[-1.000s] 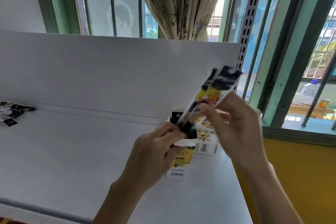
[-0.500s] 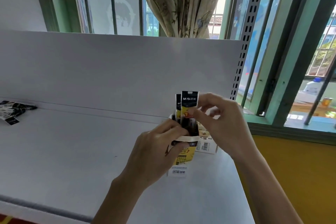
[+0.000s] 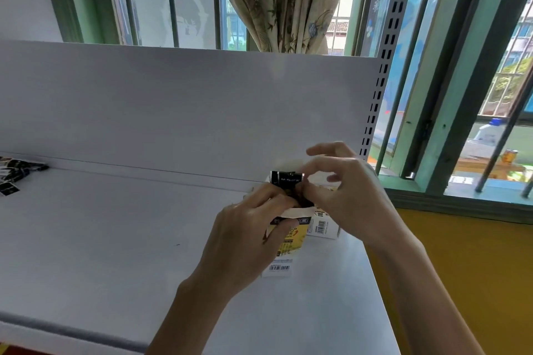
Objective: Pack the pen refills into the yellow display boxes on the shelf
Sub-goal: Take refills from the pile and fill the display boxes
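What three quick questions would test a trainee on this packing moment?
1. True or false: the left hand grips the yellow display box.
2. Where do the loose packs lie? A) at the far left of the shelf B) on the windowsill C) on the floor
3. Fill in: the ___ hand pinches the pen refill packs standing in that box.
Key: 1 true; 2 A; 3 right, the right hand.

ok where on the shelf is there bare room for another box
Bare shelf between the packets far left and the left hand. Crowded at right: the right hand pinches refills in the yellow box, second box just beside.
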A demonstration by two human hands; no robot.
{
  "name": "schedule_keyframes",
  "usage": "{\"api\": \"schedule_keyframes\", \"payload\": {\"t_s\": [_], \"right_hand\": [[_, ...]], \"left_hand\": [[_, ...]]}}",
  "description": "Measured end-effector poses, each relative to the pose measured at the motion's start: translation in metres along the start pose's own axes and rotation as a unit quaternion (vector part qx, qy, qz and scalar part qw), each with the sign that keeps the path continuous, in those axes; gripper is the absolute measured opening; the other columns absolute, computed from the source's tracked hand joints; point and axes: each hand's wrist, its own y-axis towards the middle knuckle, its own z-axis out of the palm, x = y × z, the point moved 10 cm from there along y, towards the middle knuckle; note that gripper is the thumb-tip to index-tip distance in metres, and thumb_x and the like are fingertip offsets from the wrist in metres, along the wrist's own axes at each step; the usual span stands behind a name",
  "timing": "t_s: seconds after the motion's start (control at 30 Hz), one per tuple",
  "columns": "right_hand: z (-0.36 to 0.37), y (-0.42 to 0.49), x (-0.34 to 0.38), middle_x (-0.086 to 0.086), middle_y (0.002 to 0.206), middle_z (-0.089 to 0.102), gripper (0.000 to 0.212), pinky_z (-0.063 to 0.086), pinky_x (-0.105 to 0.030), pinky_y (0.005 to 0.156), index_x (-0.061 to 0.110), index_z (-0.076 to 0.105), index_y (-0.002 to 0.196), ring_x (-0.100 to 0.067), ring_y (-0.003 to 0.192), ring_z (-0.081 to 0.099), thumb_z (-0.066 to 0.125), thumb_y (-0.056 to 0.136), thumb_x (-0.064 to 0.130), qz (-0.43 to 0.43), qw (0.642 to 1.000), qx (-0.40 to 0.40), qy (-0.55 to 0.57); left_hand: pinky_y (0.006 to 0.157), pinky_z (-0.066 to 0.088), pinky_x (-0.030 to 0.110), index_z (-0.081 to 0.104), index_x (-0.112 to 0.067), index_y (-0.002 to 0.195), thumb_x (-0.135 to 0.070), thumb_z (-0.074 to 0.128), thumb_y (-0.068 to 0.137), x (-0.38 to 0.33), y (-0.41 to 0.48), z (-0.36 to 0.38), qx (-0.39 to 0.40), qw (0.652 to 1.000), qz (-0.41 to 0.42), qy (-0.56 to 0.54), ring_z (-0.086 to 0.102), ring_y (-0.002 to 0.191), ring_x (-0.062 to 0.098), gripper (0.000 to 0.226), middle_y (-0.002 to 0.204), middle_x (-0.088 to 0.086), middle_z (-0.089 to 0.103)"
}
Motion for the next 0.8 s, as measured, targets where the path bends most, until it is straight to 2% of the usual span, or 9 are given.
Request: {"api": "schedule_keyframes", "payload": {"t_s": [0.13,0.23,0.33,0.4,0.47,0.53,0.67,0.73,0.8], "right_hand": [[0.014,0.001,-0.006,0.013,0.119,0.044,0.008,0.039,-0.023,0.086,0.025,0.07,0.086,-0.007,0.105,0.045,0.068,0.079,0.021,0.028,0.998,0.049,-0.036],[0.021,0.003,-0.017,0.012,0.118,0.049,0.008,0.047,-0.037,0.09,0.026,0.07,0.086,-0.012,0.103,0.051,0.066,0.079,0.023,0.072,0.993,0.093,-0.023],[0.021,0.002,-0.015,0.015,0.12,0.049,0.009,0.047,-0.043,0.093,0.04,0.066,0.077,-0.014,0.109,0.054,0.062,0.073,0.047,0.072,0.988,0.113,0.07],[0.024,-0.001,-0.015,0.016,0.123,0.049,0.039,0.045,-0.042,0.097,0.042,0.068,0.086,-0.011,0.114,0.051,0.046,0.068,0.069,0.075,0.984,0.125,0.099],[0.032,-0.005,-0.013,0.016,0.123,0.051,0.061,0.042,-0.042,0.099,0.032,0.072,0.092,-0.008,0.118,0.048,0.029,0.072,0.071,0.073,0.983,0.141,0.094],[0.035,-0.005,-0.014,0.017,0.122,0.052,0.07,0.038,-0.04,0.1,0.027,0.074,0.089,-0.006,0.121,0.043,0.017,0.079,0.067,0.073,0.987,0.129,0.055],[0.035,0.0,-0.016,0.009,0.145,0.037,0.082,0.034,-0.04,0.099,0.029,0.072,0.086,-0.013,0.129,0.034,0.001,0.075,0.069,0.078,0.987,0.111,-0.082],[0.034,0.0,-0.014,0.009,0.145,0.037,0.082,0.035,-0.038,0.098,0.028,0.072,0.087,-0.012,0.127,0.035,0.002,0.075,0.069,0.072,0.989,0.106,-0.072],[0.025,-0.001,-0.009,0.01,0.142,0.038,0.078,0.036,-0.024,0.087,0.026,0.074,0.088,-0.005,0.116,0.04,0.006,0.08,0.065,0.056,0.995,0.073,-0.029]], "left_hand": [[0.054,0.027,-0.001,0.067,-0.022,0.094,-0.034,0.051,0.087,0.002,0.0,0.003,-0.01,1.0,-0.005,-0.008,0.038,0.064,-0.024,0.021,0.092,-0.013,0.06],[0.054,0.026,0.002,0.063,-0.025,0.095,-0.032,0.053,0.087,0.003,0.0,0.005,-0.015,1.0,-0.007,-0.011,0.038,0.065,-0.023,0.015,0.094,-0.015,0.056],[0.055,0.028,0.001,0.06,-0.03,0.099,-0.029,0.055,0.086,0.005,-0.001,0.006,-0.02,1.0,-0.009,-0.008,0.039,0.066,-0.023,0.014,0.097,-0.017,0.055],[0.056,0.03,-0.001,0.061,-0.027,0.1,-0.027,0.055,0.085,0.007,-0.001,0.006,-0.027,0.999,-0.013,-0.01,0.041,0.066,-0.023,0.017,0.096,-0.017,0.056],[0.057,0.031,-0.001,0.062,-0.024,0.097,-0.028,0.054,0.085,0.01,0.0,0.006,-0.03,0.999,-0.018,-0.007,0.042,0.066,-0.023,0.015,0.093,-0.016,0.056],[0.057,0.031,-0.001,0.062,-0.024,0.096,-0.028,0.054,0.085,0.011,0.001,0.008,-0.028,0.999,-0.02,-0.008,0.042,0.066,-0.023,0.014,0.093,-0.016,0.056],[0.057,0.029,0.001,0.056,-0.031,0.098,-0.023,0.057,0.084,0.009,0.003,0.012,-0.017,1.0,-0.013,-0.007,0.041,0.067,-0.021,0.016,0.097,-0.017,0.053],[0.057,0.03,0.004,0.056,-0.031,0.098,-0.023,0.058,0.084,0.009,0.001,0.012,-0.018,1.0,-0.011,-0.004,0.041,0.065,-0.018,0.017,0.096,-0.017,0.053],[0.054,0.038,0.015,0.053,-0.033,0.097,-0.025,0.056,0.085,0.01,-0.003,0.012,-0.018,1.0,-0.014,0.0,0.04,0.064,-0.015,0.015,0.097,-0.017,0.053]]}}
